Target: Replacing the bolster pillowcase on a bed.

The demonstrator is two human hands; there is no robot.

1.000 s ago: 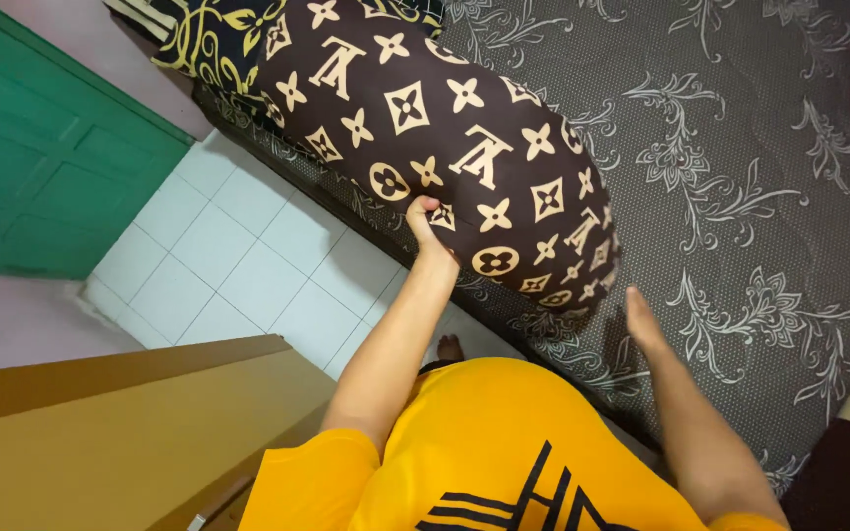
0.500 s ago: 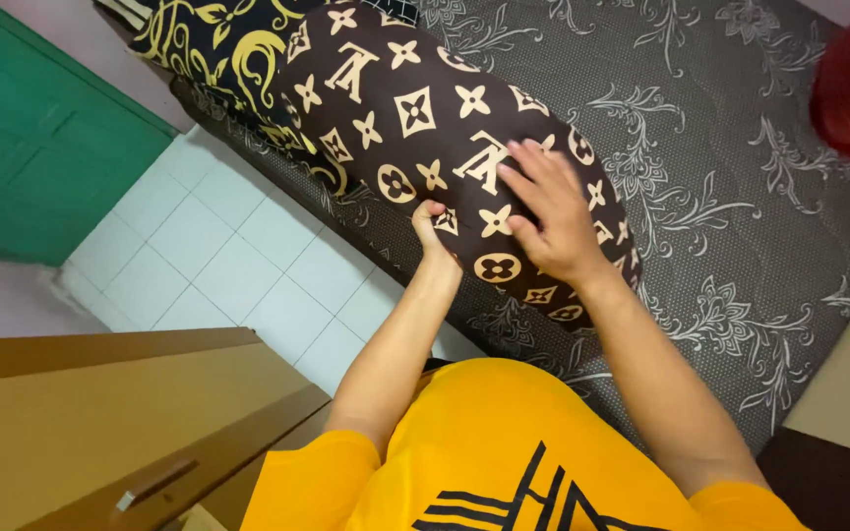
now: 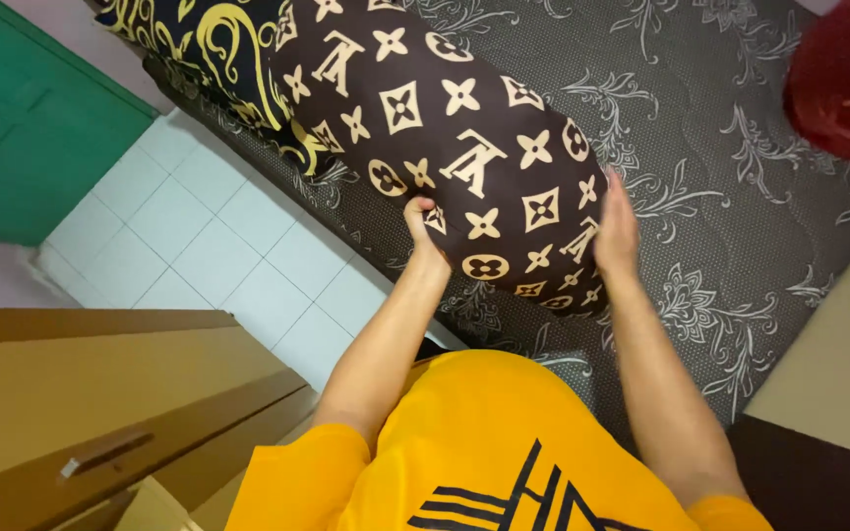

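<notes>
Head view, looking down past an orange shirt [image 3: 504, 452]: both hands hold the near end of a long brown bolster [image 3: 464, 147] printed with cream flower and cross shapes. The bolster lies on a grey mattress [image 3: 730, 197] with a pale floral pattern, running from the near edge toward the far left, where its far end meets a dark cushion [image 3: 199, 49] with yellow scrollwork. The left hand [image 3: 423, 228] is closed on the cover at the bolster's near left corner, fingers curled and pinching the fabric. The right hand [image 3: 615, 231] lies open and flat against the bolster's right side, fingers stretched along the cover, pressing rather than clasping. Half a second ago that right hand lay spread on top of the bolster's near end; now it has slid down to the right flank, while the left hand keeps its pinch at the same corner. The bolster itself has hardly shifted on the mattress. To the left are white floor tiles [image 3: 199, 256] and a green door [image 3: 22, 138]; at near left stands a tan wooden cabinet [image 3: 100, 393]. A red object [image 3: 843, 79] sits at the far right corner.
</notes>
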